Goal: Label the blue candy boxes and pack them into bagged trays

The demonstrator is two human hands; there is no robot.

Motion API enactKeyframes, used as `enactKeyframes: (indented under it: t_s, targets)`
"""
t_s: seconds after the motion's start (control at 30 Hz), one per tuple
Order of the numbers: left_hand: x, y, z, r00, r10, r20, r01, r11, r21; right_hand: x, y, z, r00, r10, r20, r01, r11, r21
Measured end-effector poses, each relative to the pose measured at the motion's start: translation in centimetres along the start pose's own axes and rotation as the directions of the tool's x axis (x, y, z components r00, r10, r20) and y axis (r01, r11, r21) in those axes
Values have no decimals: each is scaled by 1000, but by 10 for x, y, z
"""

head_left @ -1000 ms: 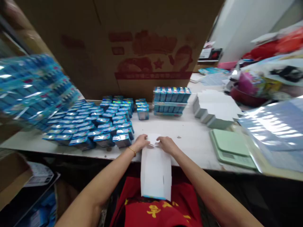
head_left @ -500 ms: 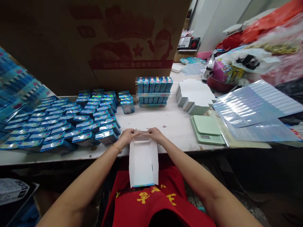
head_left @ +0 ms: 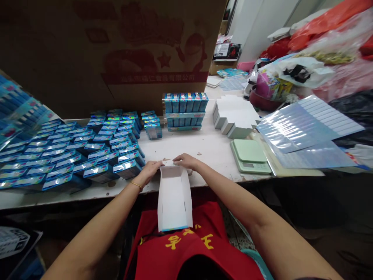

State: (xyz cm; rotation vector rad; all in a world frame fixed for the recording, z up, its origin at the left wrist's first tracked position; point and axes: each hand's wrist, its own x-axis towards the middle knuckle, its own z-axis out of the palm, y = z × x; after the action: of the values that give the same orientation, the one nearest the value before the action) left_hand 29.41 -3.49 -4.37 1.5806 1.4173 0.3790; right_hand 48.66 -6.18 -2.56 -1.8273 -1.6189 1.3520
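A partly folded white cardboard box [head_left: 174, 200] lies inner side up. Its near end rests against my red apron, and its far end is at the table's front edge. My left hand [head_left: 153, 169] pinches the far left corner, thumb and fingertips on the end flap. At the far right corner, my right hand [head_left: 186, 161] has its fingers bent over the same flap, its fingertips partly hidden behind the cardboard. The side walls stand up at a slant, and a blue printed strip shows along the near edge.
Many small blue boxes [head_left: 99, 171] stand in rows on the left. A clear-wrapped display of blue packs [head_left: 186, 112] is behind the hands, before a large brown carton [head_left: 140, 89]. To the right are stacked white card blanks [head_left: 236, 111], a green scale [head_left: 250, 155] and shiny printed sheets [head_left: 297, 128].
The far end flap has been bent, and the end wall now stands more upright. My hands have moved slightly apart at the corners. The view has shifted a little to the right.
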Motion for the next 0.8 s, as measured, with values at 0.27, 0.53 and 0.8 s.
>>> enactKeyframes:
  t_s: [0.27,0.53,0.8]
  targets:
    - [3,13,3,996,38,82,-40,999,19,-7,3,10,998,58,-36,-51,986,159]
    - [-4,10,-5,988,102,112,-125,967,221,9,-39,4,954,-9,299,202,757,-621]
    - [-19,23,-12,982,183,47,-187,917,352,19,-45,28,981,-82,177,192,562,-805]
